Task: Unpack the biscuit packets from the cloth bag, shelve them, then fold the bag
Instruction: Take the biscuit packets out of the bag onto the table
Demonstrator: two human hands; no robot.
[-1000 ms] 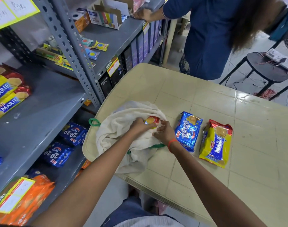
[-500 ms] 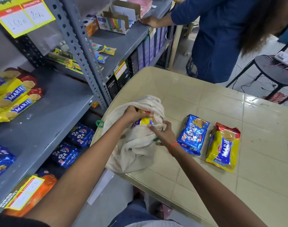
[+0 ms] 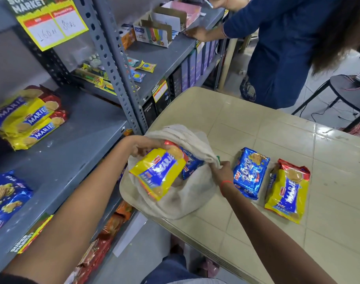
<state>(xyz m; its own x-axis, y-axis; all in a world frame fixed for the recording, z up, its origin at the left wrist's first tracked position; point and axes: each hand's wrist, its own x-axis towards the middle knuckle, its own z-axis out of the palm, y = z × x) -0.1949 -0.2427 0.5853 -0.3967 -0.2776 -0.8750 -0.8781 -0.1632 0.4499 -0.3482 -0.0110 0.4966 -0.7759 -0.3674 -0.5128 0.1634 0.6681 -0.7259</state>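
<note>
A cream cloth bag [image 3: 187,193] lies open at the table's left corner. My left hand [image 3: 146,146] grips the top of a yellow Marie biscuit packet [image 3: 160,173], lifted half out of the bag. A blue 20-20 packet [image 3: 192,165] shows inside the bag behind it. My right hand [image 3: 221,171] pinches the bag's rim and holds it open. On the table to the right lie a blue 20-20 packet [image 3: 249,173] and a yellow Marie packet [image 3: 286,189].
The beige table [image 3: 277,128] stands against a grey metal shelf [image 3: 72,148] holding Marie packets [image 3: 29,117] and blue 20-20 packets [image 3: 4,199]. A slotted upright post [image 3: 117,64] rises between shelf bays. A person in blue [image 3: 287,48] works at the far shelf. A black stool [image 3: 349,89] stands at right.
My left hand has drawn the yellow Marie packet up and out of the bag's mouth. My right hand moved from the packet to the bag's rim, spreading it open.
</note>
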